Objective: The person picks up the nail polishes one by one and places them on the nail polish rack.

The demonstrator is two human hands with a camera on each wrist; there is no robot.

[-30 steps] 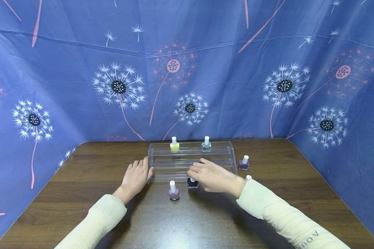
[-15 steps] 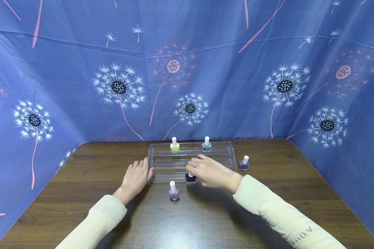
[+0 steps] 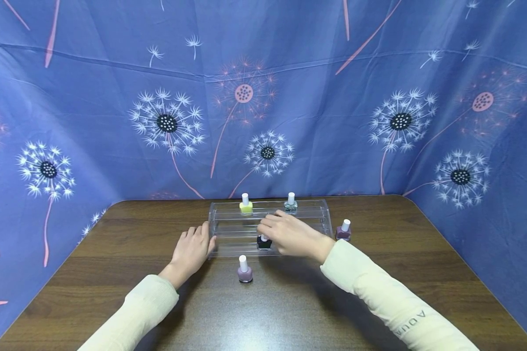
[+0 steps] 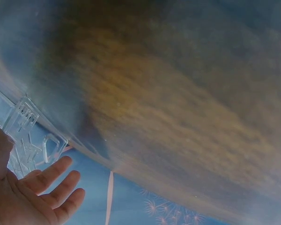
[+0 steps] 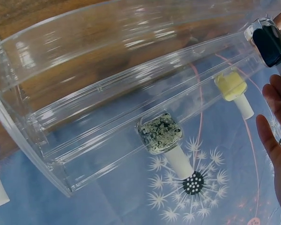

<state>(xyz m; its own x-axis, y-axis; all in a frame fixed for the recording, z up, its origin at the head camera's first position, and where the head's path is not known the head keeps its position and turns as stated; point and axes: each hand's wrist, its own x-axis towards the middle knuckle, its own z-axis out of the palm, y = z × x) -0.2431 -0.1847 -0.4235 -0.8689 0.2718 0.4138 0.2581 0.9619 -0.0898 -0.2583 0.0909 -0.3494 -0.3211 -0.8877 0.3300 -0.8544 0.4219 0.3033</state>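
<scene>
My right hand (image 3: 290, 235) pinches a black nail polish bottle (image 3: 264, 242) by its white cap, over the lower front of a clear acrylic rack (image 3: 233, 229). In the right wrist view the black bottle (image 5: 270, 44) shows at the upper right, beside the fingers (image 5: 276, 101). My left hand (image 3: 192, 251) rests at the rack's left end, its fingers straight along the side. On the top tier stand a yellow nail polish bottle (image 3: 246, 206) and a glittery dark-speckled bottle (image 3: 291, 206). The left wrist view catches the open left palm (image 4: 42, 197) near the rack's end (image 4: 25, 122).
A mauve nail polish bottle (image 3: 245, 273) stands on the wooden table (image 3: 219, 312) in front of the rack. To the rack's right stands a dark purple bottle (image 3: 343, 231). Blue dandelion-print cloth (image 3: 325, 122) hangs behind and along both sides.
The right hand has lifted the black bottle from the table at the rack's front edge and carried it up, forward and slightly left. The left hand has stayed in place.
</scene>
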